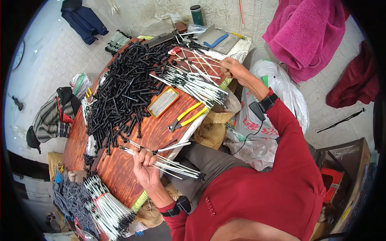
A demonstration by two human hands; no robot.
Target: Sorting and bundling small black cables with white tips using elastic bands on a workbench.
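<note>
My left hand [145, 165] is closed around several thin white rods [177, 167] with black ends, held slantwise over the table's near edge. At the table's far right, my right hand [233, 69] pinches the end of a thin white rod among loose, crossing rods [201, 62]. Between my hands lies a heap of white rods with black tips [193, 85]. Next to it are a small yellow-orange rimmed tin [163, 103] with thin pale pieces inside and cutting pliers [188, 116] with yellow handles. A large pile of black plastic pieces [124, 80] covers the table's far left part.
The reddish wooden table [120, 176] bears a tied bundle of white rods [106, 205] and grey pieces [72, 197] at its near left end. A dustpan-like grey tray [219, 40] and a dark green flask [196, 15] stand at the back. White plastic bags [277, 104] bulge on the right.
</note>
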